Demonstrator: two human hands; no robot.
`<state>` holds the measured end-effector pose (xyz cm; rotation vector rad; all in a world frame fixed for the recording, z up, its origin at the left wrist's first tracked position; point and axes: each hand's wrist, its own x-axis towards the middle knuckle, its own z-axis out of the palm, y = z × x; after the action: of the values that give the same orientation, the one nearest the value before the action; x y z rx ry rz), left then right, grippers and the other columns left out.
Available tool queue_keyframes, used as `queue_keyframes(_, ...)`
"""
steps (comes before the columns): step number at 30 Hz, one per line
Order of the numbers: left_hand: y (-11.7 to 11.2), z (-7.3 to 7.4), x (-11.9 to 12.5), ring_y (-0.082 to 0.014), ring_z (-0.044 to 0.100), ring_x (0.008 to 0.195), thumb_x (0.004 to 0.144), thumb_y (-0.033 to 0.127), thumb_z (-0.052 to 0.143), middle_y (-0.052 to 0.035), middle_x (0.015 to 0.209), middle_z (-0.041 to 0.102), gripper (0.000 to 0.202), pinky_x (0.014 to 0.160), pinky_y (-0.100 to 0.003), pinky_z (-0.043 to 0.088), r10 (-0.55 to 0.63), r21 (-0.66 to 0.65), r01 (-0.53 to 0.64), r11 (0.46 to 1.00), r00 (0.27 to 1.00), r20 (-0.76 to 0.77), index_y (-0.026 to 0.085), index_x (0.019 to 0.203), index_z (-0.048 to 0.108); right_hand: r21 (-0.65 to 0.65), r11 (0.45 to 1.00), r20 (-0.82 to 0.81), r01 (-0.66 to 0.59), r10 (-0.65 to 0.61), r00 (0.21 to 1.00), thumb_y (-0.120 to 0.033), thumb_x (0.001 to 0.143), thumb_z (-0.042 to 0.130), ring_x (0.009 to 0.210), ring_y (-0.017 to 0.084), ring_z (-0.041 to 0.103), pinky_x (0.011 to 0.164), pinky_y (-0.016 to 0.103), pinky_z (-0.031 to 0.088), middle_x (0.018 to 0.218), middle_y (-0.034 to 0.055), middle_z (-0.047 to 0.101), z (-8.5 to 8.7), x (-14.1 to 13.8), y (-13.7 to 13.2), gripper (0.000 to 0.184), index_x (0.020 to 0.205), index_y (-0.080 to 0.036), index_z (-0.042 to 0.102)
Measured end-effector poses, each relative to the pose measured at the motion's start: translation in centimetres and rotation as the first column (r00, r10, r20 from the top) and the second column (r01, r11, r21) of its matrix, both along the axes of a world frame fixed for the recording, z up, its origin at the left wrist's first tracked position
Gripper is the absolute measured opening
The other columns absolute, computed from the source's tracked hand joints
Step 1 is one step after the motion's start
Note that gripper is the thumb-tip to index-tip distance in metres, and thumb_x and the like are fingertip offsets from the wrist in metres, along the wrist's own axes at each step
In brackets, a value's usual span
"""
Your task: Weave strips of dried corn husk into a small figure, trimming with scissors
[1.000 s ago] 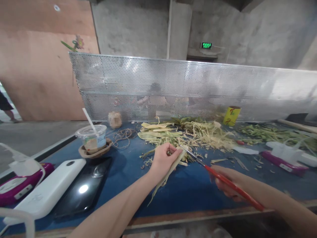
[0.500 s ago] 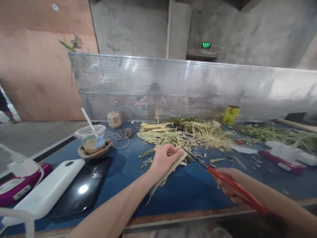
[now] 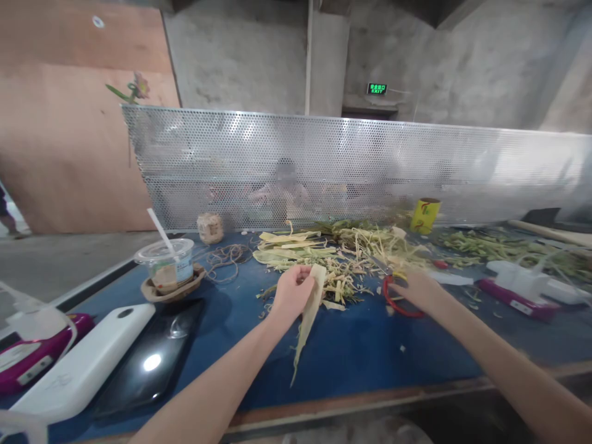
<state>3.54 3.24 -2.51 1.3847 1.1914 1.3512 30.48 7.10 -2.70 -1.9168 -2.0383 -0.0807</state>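
My left hand (image 3: pixel 292 290) is closed on the top of a long pale husk strip (image 3: pixel 306 320), which hangs down over the blue tabletop (image 3: pixel 370 351). My right hand (image 3: pixel 416 288) reaches forward and rests on red-handled scissors (image 3: pixel 394 300), fingers curled at the handle loops. The scissors lie low on the table with their blades pointing into a pile of cut husks and green stalks (image 3: pixel 356 250) just beyond both hands.
A lidded cup with a straw (image 3: pixel 167 266), a white power bank (image 3: pixel 78 367), a black phone (image 3: pixel 150 354) and a purple device (image 3: pixel 25 357) lie left. Twine (image 3: pixel 226 254), a yellow can (image 3: pixel 425 214), a perforated metal screen (image 3: pixel 324 166) with a person (image 3: pixel 284 185) behind it.
My right hand has swung the scissors from near my body forward and down to the table by the pile. My left hand has turned the husk strip more upright.
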Motion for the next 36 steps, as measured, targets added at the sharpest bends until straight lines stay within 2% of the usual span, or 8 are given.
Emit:
queue_keyframes(4, 0.2, 0.2, -0.2, -0.0164, 0.065, 0.064, 0.068, 0.014, 0.054, -0.0030, 0.069, 0.067, 0.016, 0.053, -0.024, 0.051, -0.030, 0.022, 0.029, 0.999, 0.998, 0.055, 0.015, 0.084, 0.056, 0.065, 0.996, 0.130, -0.062, 0.053, 0.990, -0.020, 0.075, 0.054, 0.085, 0.032, 0.054, 0.071, 0.040, 0.037, 0.086, 0.0206, 0.058, 1.2, -2.2, -0.5, 0.016, 0.077, -0.007, 0.062)
queue_keyframes(6, 0.2, 0.3, -0.3, -0.0173, 0.066, 0.065, 0.071, 0.017, 0.053, -0.0037, 0.069, 0.068, 0.017, 0.053, -0.025, 0.052, -0.029, 0.023, 0.027, 0.999, 0.995, 0.092, 0.015, 0.088, 0.055, 0.072, 0.975, 0.176, -0.211, 0.196, 0.965, -0.020, 0.075, 0.056, 0.096, 0.027, 0.050, 0.080, 0.037, 0.034, 0.098, 0.0129, 0.058, 1.7, -4.3, -1.5, 0.012, 0.083, -0.015, 0.064)
queue_keyframes(9, 0.3, 0.5, -0.4, -0.0187, 0.066, 0.066, 0.073, 0.018, 0.052, -0.0046, 0.069, 0.068, 0.013, 0.051, -0.026, 0.052, 0.005, 0.029, -0.010, 1.000, 0.990, 0.143, 0.016, 0.086, 0.052, 0.047, 0.820, 0.214, -0.570, 0.549, 0.808, -0.020, 0.078, 0.057, 0.096, 0.021, 0.050, 0.083, 0.036, 0.029, 0.096, 0.0045, 0.060, 1.4, -7.5, -3.0, 0.011, 0.085, -0.023, 0.065)
queue_keyframes(11, 0.4, 0.5, -0.5, -0.0194, 0.067, 0.066, 0.073, 0.019, 0.052, -0.0047, 0.069, 0.068, 0.010, 0.049, -0.026, 0.051, 0.022, 0.039, -0.029, 0.999, 0.986, 0.162, 0.017, 0.083, 0.050, 0.066, 0.748, 0.215, -0.660, 0.636, 0.741, -0.021, 0.078, 0.058, 0.091, 0.018, 0.051, 0.081, 0.035, 0.028, 0.090, 0.0024, 0.059, 0.7, -9.1, -3.5, 0.012, 0.087, -0.024, 0.064)
queue_keyframes(17, 0.8, 0.4, -0.8, -0.0185, 0.067, 0.068, 0.075, 0.020, 0.051, -0.0061, 0.079, 0.068, 0.010, 0.048, -0.024, 0.051, 0.046, 0.071, -0.057, 0.996, 0.989, 0.139, 0.017, 0.084, 0.049, 0.189, 0.670, 0.402, -0.718, 0.614, 0.679, -0.020, 0.078, 0.057, 0.091, 0.020, 0.048, 0.079, 0.036, 0.024, 0.097, 0.0061, 0.058, -0.4, -10.2, -3.8, 0.018, 0.096, -0.022, 0.060)
queue_keyframes(23, 0.9, 0.1, -1.0, -0.0185, 0.066, 0.073, 0.073, 0.021, 0.054, -0.0066, 0.083, 0.067, 0.011, 0.053, -0.024, 0.051, 0.084, 0.110, -0.091, 0.990, 0.994, 0.068, 0.017, 0.083, 0.052, 0.248, 0.645, 0.402, -0.723, 0.610, 0.683, -0.024, 0.079, 0.055, 0.088, 0.018, 0.047, 0.080, 0.035, 0.023, 0.092, 0.0049, 0.055, -0.9, -9.8, -3.5, 0.007, 0.080, -0.021, 0.061)
queue_keyframes(30, 0.7, 0.2, -1.0, -0.0211, 0.064, 0.082, 0.072, 0.021, 0.054, -0.0078, 0.085, 0.066, 0.011, 0.058, -0.027, 0.051, 0.129, 0.147, -0.125, 0.981, 0.992, -0.016, 0.017, 0.082, 0.052, 0.300, 0.582, 0.374, -0.756, 0.657, 0.654, -0.021, 0.083, 0.048, 0.087, 0.016, 0.046, 0.077, 0.032, 0.025, 0.089, 0.0034, 0.055, -1.4, -10.1, -3.6, 0.017, 0.075, -0.023, 0.062)
queue_keyframes(36, 0.5, 0.2, -1.1, -0.0219, 0.063, 0.086, 0.073, 0.023, 0.054, -0.0080, 0.087, 0.065, 0.011, 0.060, -0.027, 0.051, 0.128, 0.175, -0.116, 0.978, 0.990, -0.056, 0.017, 0.082, 0.052, 0.317, 0.639, 0.436, -0.701, 0.558, 0.706, -0.027, 0.082, 0.051, 0.084, 0.018, 0.048, 0.071, 0.031, 0.027, 0.091, 0.0061, 0.056, -1.3, -10.2, -3.7, 0.018, 0.070, -0.019, 0.062)
